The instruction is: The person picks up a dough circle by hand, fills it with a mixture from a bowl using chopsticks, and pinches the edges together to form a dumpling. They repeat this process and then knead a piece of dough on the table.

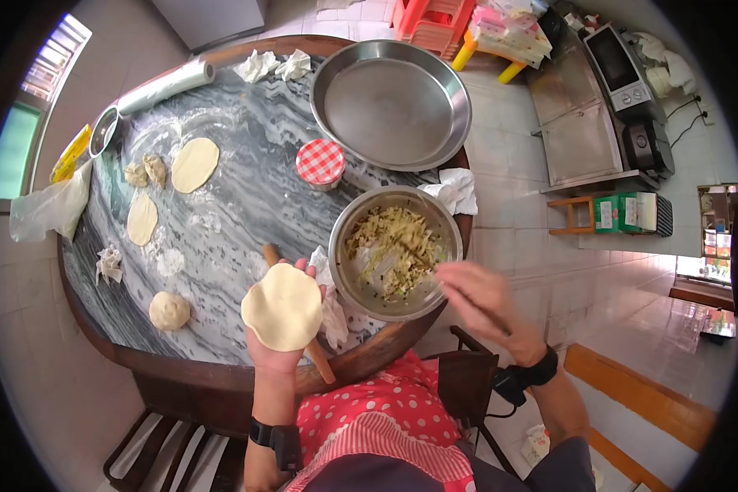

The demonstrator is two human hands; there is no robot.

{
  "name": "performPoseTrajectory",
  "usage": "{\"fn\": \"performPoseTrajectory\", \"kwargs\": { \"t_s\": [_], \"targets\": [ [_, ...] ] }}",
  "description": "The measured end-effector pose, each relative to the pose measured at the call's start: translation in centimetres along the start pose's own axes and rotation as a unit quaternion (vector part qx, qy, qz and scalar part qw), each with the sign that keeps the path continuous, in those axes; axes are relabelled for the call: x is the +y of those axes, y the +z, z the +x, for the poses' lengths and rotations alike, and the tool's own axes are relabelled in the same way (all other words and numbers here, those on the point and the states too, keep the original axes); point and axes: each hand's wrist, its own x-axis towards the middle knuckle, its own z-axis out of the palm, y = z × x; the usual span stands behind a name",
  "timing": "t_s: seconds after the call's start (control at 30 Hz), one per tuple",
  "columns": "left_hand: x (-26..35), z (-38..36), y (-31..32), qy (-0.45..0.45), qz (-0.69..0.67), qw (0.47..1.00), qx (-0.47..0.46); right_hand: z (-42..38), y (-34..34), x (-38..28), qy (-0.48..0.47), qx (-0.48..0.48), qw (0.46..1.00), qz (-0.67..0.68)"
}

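Note:
A round, flat dough wrapper [282, 307] lies across the palm of my left hand [275, 354], which is held palm up at the front edge of the marble table. My right hand [482, 305] is closed around a thin utensil [491, 316], whose tip reaches into the chopped filling [394, 250]. That filling sits in a steel bowl [343, 293], to the right of my left hand. Partly hidden under my left hand and the wrapper is a wooden rolling pin [320, 362].
The marble table [238, 205] also bears a wide metal pan [385, 105], a jar with a checked lid [320, 162], two flat dough pieces [195, 165], a dough ball [170, 311], small dough lumps [146, 171], crumpled tissues [257, 66] and a plastic-wrap roll [166, 88].

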Motion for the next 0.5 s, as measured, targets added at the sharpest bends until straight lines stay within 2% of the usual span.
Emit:
{"fn": "performPoseTrajectory", "kwargs": {
  "t_s": [0.07,0.13,0.2,0.27,0.37,0.4,0.47,0.5],
  "targets": [
    [0.3,-0.3,0.0,0.014,-0.007,1.0,0.006,0.3,-1.0,-0.1,0.042,0.043,0.998,0.005],
    [0.3,-0.5,0.4,0.029,-0.022,0.999,0.014,-0.2,-1.3,-1.0,0.04,0.027,0.999,0.023],
    [0.1,-0.5,1.0,0.027,-0.036,0.999,0.013,-1.1,-0.8,-2.0,0.064,-0.065,0.988,0.126],
    [-0.2,-0.3,1.5,0.027,-0.051,0.998,0.013,-1.2,-0.3,-1.6,0.051,-0.074,0.989,0.121],
    [-0.8,0.4,2.0,0.022,-0.039,0.999,0.014,-0.7,-0.8,-0.3,0.047,-0.017,0.998,0.034],
    [-0.9,0.6,2.0,0.02,-0.045,0.999,0.01,-0.6,-1.2,-0.2,0.045,-0.019,0.998,0.035],
    [-1.2,0.8,1.7,0.017,-0.052,0.998,0.008,-0.2,-2.1,-0.7,0.085,0.062,0.994,0.039],
    [-1.4,0.9,1.5,0.008,-0.047,0.999,-0.008,0.3,-2.5,-0.9,0.074,0.073,0.994,0.019]
  ]
}}
